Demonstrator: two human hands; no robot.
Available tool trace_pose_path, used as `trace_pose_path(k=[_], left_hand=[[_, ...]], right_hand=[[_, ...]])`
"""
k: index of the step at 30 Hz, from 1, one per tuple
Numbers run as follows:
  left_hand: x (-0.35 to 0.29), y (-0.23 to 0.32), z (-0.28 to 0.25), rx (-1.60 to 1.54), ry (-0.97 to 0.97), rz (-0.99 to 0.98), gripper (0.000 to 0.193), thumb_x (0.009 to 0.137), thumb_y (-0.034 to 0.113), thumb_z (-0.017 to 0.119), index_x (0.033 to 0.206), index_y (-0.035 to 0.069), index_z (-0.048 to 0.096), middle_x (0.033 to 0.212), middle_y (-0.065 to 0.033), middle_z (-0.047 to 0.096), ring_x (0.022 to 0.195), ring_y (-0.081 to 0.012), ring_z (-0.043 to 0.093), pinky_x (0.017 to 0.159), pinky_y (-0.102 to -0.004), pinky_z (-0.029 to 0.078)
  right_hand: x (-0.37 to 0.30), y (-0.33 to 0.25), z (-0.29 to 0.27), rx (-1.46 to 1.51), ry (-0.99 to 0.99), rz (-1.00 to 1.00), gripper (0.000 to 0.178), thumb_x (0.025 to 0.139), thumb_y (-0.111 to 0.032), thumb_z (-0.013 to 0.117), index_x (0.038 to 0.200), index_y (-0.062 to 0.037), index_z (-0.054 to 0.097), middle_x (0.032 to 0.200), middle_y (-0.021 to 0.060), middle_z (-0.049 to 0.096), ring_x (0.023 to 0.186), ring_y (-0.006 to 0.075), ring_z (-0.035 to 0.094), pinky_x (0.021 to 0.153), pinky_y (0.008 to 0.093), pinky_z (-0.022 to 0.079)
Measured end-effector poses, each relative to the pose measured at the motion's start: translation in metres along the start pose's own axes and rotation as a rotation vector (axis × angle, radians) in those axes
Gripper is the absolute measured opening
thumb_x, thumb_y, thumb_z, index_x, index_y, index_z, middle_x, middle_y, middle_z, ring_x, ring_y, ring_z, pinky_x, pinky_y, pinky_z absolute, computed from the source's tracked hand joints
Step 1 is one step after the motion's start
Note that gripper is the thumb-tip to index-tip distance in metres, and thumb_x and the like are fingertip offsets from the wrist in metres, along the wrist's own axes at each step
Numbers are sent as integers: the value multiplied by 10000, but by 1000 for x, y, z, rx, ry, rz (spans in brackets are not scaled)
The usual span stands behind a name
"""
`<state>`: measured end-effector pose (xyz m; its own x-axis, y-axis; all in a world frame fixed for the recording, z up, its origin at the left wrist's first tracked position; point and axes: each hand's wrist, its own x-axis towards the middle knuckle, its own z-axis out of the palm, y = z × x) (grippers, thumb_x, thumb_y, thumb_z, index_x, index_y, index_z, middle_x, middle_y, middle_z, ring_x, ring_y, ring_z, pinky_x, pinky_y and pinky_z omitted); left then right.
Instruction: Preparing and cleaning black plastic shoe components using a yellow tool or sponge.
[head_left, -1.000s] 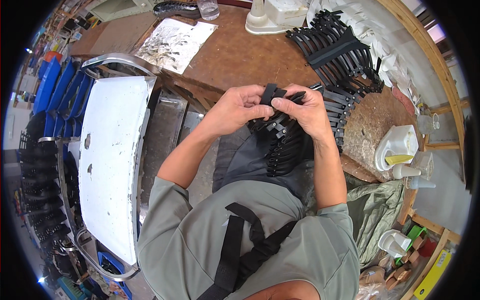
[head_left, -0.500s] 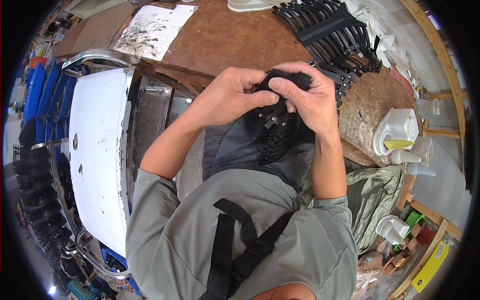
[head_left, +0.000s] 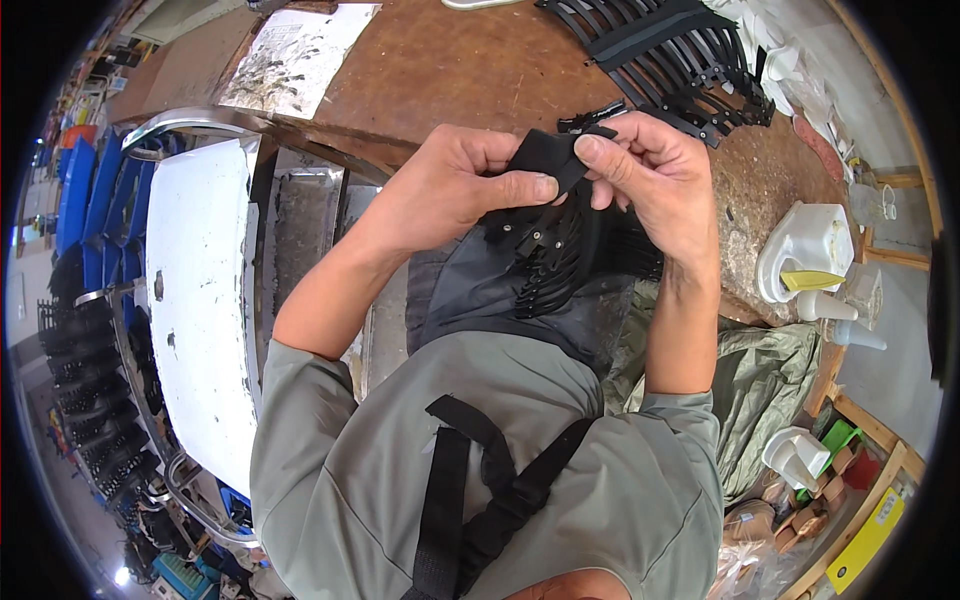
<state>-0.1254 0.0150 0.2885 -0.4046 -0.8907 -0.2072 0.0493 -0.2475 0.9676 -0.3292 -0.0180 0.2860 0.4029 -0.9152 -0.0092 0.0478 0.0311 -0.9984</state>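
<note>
Both hands pinch a flat black strap piece (head_left: 548, 157) above the brown tabletop (head_left: 450, 70).
Left hand (head_left: 450, 195) and right hand (head_left: 655, 175) fingers closed on it; black slatted plastic part (head_left: 545, 250) below, partly hidden. White plastic jug (head_left: 805, 250) right, label unreadable.

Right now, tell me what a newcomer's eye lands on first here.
At centre, the left hand and right hand pinch a flat black strip above a bundle of black ribbed plastic pieces. More black ribbed pieces fan across the brown wooden workbench behind; a white plastic jug stands at right.
</note>
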Motion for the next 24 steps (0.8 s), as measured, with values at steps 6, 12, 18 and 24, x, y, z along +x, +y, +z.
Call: trace_pose_path(k=[6, 12, 18, 24], left_hand=[[4, 2, 8, -43, 73, 2, 238, 813, 89, 682, 1024, -18, 656, 890, -50, 682, 798, -82, 618, 726, -222, 487], [8, 0, 13, 41, 125, -96, 251, 814, 100, 688, 1030, -23, 661, 882, -53, 678, 771, -80, 616, 699, -210, 485], [12, -9, 22, 165, 172, -16, 185, 834, 177, 689, 799, -5, 686, 622, 54, 540, 562, -11, 404, 470, -218, 311], [10, 5, 39, 313, 149, -27, 233, 827, 158, 697, 984, -14, 684, 762, 15, 642, 641, -15, 488, 531, -182, 365]], right_hand=[[0, 13, -8, -64, 18, -153, 138, 838, -84, 678, 930, 13, 648, 668, 5, 610, 558, 41, 555, 491, 175, 431], [-5, 11, -18, 64, -26, -87, 203, 833, -79, 679, 1006, 23, 648, 679, 17, 621, 569, 56, 576, 501, 181, 451], [-9, 3, -29, 5, -128, -20, 176, 849, -69, 653, 986, 42, 647, 668, 23, 619, 562, 55, 571, 500, 188, 460], [-13, 2, -39, 36, -226, 54, 183, 851, -70, 649, 993, 44, 644, 663, 8, 600, 555, 49, 553, 507, 187, 448]])
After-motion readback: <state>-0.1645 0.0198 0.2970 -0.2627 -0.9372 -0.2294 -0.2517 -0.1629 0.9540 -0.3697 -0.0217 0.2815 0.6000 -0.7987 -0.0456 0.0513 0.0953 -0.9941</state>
